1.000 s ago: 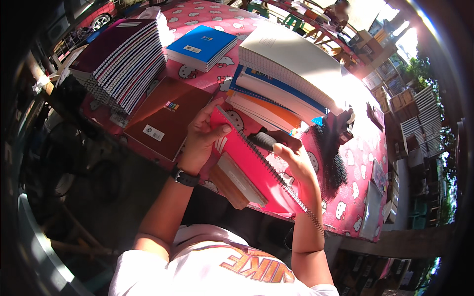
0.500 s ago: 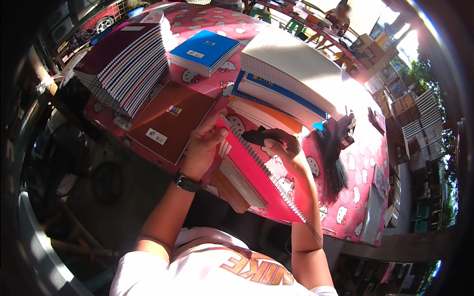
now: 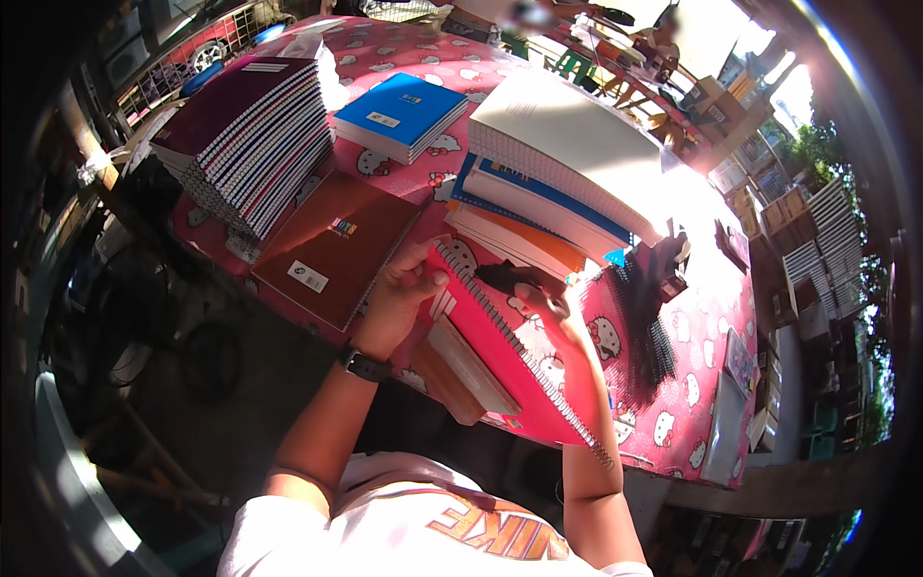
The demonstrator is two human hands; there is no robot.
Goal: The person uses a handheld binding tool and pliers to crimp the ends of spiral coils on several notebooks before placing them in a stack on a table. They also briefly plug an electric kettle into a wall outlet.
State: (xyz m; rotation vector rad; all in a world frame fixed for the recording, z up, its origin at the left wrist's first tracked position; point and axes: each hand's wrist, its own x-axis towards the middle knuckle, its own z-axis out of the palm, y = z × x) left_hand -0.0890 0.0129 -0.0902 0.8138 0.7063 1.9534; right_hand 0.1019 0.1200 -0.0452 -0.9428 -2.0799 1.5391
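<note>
One pink notebook (image 3: 495, 351) slants over the table's (image 3: 663, 385) near edge, one wire coil (image 3: 510, 337) along its side. The left hand (image 3: 399, 293) pinches its upper end, thumb on top, other fingers partly hidden. The right hand's (image 3: 546, 296) fingers curl closed around one dark object (image 3: 495, 278), too shadowed to identify. I count one brown notebook (image 3: 341, 240) and three stacks of notebooks (image 3: 255, 135). Cardboard boxes (image 3: 716, 106) stand beyond, their contents out of sight.

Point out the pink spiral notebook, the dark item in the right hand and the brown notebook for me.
Pink spiral notebook (image 3: 481, 332): head view, middle of its cover.
Dark item (image 3: 496, 278): head view, its exposed end.
Brown notebook (image 3: 336, 253): head view, middle of its front cover.
</note>
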